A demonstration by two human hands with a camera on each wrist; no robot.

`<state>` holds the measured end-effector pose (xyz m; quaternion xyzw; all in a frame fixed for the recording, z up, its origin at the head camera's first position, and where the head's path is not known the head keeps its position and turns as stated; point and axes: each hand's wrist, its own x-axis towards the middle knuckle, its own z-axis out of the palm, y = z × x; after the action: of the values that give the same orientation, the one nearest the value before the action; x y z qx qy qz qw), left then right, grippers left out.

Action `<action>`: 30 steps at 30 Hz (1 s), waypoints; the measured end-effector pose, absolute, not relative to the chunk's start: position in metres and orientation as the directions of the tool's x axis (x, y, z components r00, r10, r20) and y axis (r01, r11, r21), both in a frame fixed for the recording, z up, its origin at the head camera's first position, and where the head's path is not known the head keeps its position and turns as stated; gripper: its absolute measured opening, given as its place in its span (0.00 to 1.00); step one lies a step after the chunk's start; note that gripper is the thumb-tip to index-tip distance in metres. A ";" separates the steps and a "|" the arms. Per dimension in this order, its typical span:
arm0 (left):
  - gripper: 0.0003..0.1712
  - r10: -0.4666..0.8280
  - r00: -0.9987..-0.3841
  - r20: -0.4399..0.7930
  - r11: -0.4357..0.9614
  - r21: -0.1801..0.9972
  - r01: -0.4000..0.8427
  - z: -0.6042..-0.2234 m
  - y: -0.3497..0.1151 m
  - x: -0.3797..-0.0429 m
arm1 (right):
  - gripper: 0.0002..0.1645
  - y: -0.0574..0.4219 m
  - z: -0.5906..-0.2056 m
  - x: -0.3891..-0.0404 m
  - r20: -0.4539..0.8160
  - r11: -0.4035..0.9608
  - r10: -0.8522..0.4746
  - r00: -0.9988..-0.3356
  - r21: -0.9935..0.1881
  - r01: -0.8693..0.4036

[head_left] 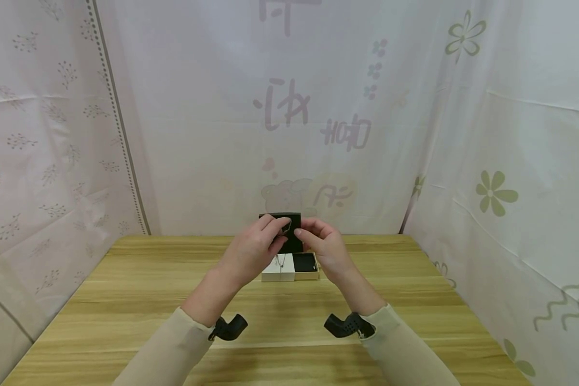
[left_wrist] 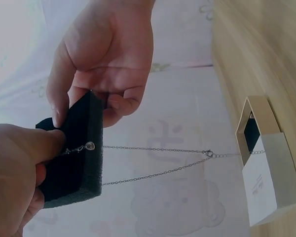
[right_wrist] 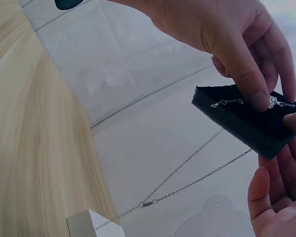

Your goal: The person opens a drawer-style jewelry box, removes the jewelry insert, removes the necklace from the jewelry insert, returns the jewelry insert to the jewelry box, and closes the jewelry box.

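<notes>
- Necklace point(right_wrist: 272, 101): on the black pad point(left_wrist: 74, 177), chain hanging 12-to-6 o'clock.
- Your left hand point(head_left: 251, 246): 9 o'clock, nearer the charm, thumb and fingertip astride; pinching or not, you cannot tell.
- Your right hand point(head_left: 328, 246): 3 o'clock, gripping the pad's edge.
- Hidden from you: chain behind pad.

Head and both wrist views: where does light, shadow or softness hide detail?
Head view: faint shadows on the wooden table, the necklace too small to show links; left wrist view: glare washing out the upper-left corner, print on the white box cover too soft to read; right wrist view: the curtain brightening toward the upper right, the black foam pad too dark on its face to show much texture.
</notes>
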<state>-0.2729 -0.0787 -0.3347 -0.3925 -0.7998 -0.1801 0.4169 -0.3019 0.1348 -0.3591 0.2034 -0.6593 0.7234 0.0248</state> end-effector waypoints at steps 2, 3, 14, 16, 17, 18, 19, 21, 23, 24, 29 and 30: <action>0.22 0.461 -0.370 0.807 0.624 0.001 0.781 -0.335 -0.079 -0.272 | 0.08 0.135 -0.359 -0.302 0.328 -0.131 -0.230 -0.916 -0.943 -0.305; 0.21 0.453 -0.381 0.806 0.624 0.019 0.781 -0.335 -0.078 -0.272 | 0.08 0.135 -0.359 -0.302 0.330 -0.133 -0.229 -0.916 -0.943 -0.306; 0.12 0.405 -0.408 0.818 0.659 0.048 0.751 -0.334 -0.077 -0.269 | 0.07 0.135 -0.356 -0.301 0.326 -0.135 -0.223 -0.919 -0.944 -0.302; 0.12 0.407 -0.405 0.819 0.660 0.043 0.750 -0.334 -0.077 -0.269 | 0.07 0.135 -0.356 -0.301 0.326 -0.133 -0.223 -0.919 -0.944 -0.303; 0.11 0.409 -0.404 0.818 0.660 0.041 0.750 -0.333 -0.077 -0.269 | 0.07 0.135 -0.356 -0.301 0.326 -0.133 -0.223 -0.919 -0.944 -0.303; 0.11 0.410 -0.403 0.818 0.659 0.039 0.751 -0.333 -0.077 -0.269 | 0.08 0.135 -0.356 -0.301 0.326 -0.133 -0.224 -0.918 -0.944 -0.303; 0.11 0.412 -0.401 0.818 0.659 0.036 0.751 -0.333 -0.077 -0.269 | 0.08 0.135 -0.356 -0.301 0.326 -0.131 -0.224 -0.918 -0.944 -0.303; 0.11 0.415 -0.395 0.820 0.660 0.027 0.751 -0.333 -0.077 -0.269 | 0.08 0.135 -0.357 -0.301 0.327 -0.127 -0.224 -0.918 -0.944 -0.305; 0.11 0.415 -0.386 0.824 0.663 0.017 0.748 -0.332 -0.076 -0.269 | 0.08 0.135 -0.357 -0.301 0.326 -0.121 -0.225 -0.918 -0.944 -0.306; 0.10 0.414 -0.379 0.828 0.665 0.010 0.747 -0.332 -0.076 -0.269 | 0.08 0.135 -0.357 -0.301 0.327 -0.117 -0.226 -0.918 -0.944 -0.307; 0.10 0.413 -0.344 0.844 0.665 -0.021 0.746 -0.329 -0.077 -0.269 | 0.09 0.135 -0.359 -0.302 0.334 -0.116 -0.232 -0.913 -0.942 -0.315; 0.11 0.411 -0.339 0.846 0.664 -0.023 0.748 -0.329 -0.077 -0.269 | 0.09 0.135 -0.359 -0.303 0.335 -0.116 -0.234 -0.913 -0.942 -0.316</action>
<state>-0.2693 -0.0768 -0.3287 -0.3640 -0.7960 -0.1890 0.4451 -0.3026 0.1354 -0.3592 0.2069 -0.6642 0.7178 0.0287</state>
